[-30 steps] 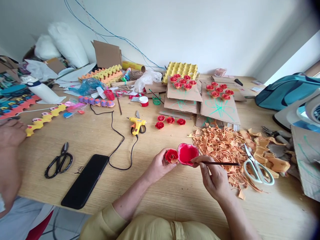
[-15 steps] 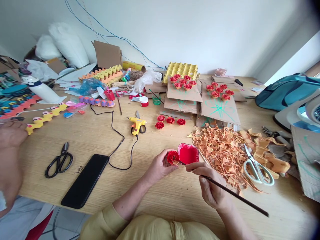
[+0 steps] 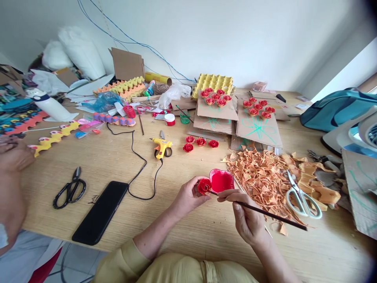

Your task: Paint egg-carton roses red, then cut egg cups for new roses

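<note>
Brush (image 3: 259, 211) handle has dropped flatter since a moment ago.
Left hand (image 3: 188, 196) pinches the rose (image 3: 204, 186), right hand (image 3: 247, 214) grips the brush; a slip could smear paint.

Mustard-yellow garment — sleeve pushed up on the left forearm — right forearm bare.

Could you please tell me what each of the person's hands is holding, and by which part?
The left hand holds a small red paper rose by its underside, in its fingers. The right hand pinches a thin dark paintbrush near its brush end.
</note>
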`<state>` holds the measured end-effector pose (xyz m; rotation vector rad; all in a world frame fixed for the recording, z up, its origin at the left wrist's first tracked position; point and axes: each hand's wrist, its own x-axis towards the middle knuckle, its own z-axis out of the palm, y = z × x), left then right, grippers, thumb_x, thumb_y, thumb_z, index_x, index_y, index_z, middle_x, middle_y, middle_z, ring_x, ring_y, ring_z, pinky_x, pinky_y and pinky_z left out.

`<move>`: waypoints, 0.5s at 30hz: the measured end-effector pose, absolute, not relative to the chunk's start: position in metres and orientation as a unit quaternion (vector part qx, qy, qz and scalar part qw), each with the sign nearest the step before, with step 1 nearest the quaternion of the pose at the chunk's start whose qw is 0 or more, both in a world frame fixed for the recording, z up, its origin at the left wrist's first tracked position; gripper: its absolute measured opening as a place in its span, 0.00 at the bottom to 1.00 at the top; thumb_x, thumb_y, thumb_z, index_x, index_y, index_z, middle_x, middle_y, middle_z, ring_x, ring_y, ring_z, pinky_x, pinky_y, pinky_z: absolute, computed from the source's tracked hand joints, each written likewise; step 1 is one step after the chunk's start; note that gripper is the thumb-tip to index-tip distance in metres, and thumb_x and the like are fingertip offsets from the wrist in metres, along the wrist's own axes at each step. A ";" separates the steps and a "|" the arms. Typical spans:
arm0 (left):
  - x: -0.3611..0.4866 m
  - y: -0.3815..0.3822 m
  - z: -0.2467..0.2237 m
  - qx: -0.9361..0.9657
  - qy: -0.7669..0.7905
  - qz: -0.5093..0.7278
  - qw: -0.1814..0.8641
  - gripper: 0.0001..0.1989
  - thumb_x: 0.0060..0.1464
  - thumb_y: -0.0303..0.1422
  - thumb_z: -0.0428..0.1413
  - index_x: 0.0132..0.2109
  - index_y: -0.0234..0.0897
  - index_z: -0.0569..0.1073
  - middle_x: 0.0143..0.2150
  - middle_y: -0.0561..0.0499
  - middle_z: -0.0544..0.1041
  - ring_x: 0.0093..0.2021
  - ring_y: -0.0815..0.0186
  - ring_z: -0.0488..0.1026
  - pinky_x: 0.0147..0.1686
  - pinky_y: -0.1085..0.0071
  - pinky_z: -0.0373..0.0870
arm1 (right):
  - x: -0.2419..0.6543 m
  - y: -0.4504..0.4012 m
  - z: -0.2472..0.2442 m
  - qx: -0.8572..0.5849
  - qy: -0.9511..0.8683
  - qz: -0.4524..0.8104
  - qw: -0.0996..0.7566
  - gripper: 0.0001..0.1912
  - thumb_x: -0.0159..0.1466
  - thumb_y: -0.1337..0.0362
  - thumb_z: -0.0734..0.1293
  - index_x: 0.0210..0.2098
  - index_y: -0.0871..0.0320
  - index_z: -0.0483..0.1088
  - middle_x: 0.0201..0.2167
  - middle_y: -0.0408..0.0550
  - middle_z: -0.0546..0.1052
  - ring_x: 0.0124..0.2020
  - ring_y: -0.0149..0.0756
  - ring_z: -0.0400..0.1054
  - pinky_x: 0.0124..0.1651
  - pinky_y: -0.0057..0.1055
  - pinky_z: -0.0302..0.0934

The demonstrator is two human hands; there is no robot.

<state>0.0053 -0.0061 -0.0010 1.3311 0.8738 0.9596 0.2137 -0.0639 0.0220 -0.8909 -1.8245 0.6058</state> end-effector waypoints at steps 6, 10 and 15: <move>0.006 -0.007 0.000 0.565 0.382 0.419 0.599 0.27 0.48 0.41 0.71 0.52 0.34 0.74 0.48 0.44 0.80 0.48 0.59 0.78 0.49 0.69 0.74 | 0.206 -0.066 0.031 -0.365 -0.766 0.243 0.469 0.11 0.74 0.71 0.56 0.51 0.54 0.65 0.48 0.56 0.77 0.51 0.41 0.74 0.49 0.38 0.71; 0.006 -0.007 0.002 0.569 0.383 0.411 0.600 0.27 0.48 0.42 0.71 0.52 0.34 0.74 0.47 0.44 0.81 0.47 0.59 0.78 0.48 0.69 0.74 | 0.205 -0.066 0.031 -0.364 -0.747 0.269 0.488 0.11 0.75 0.69 0.55 0.51 0.53 0.65 0.46 0.54 0.78 0.49 0.41 0.75 0.49 0.39 0.71; 0.006 -0.007 -0.001 0.564 0.378 0.419 0.603 0.26 0.49 0.39 0.71 0.52 0.35 0.74 0.48 0.44 0.81 0.48 0.59 0.78 0.48 0.69 0.74 | 0.214 -0.064 0.026 -0.368 -0.754 0.250 0.482 0.11 0.73 0.71 0.57 0.51 0.54 0.65 0.47 0.54 0.77 0.50 0.39 0.74 0.51 0.37 0.69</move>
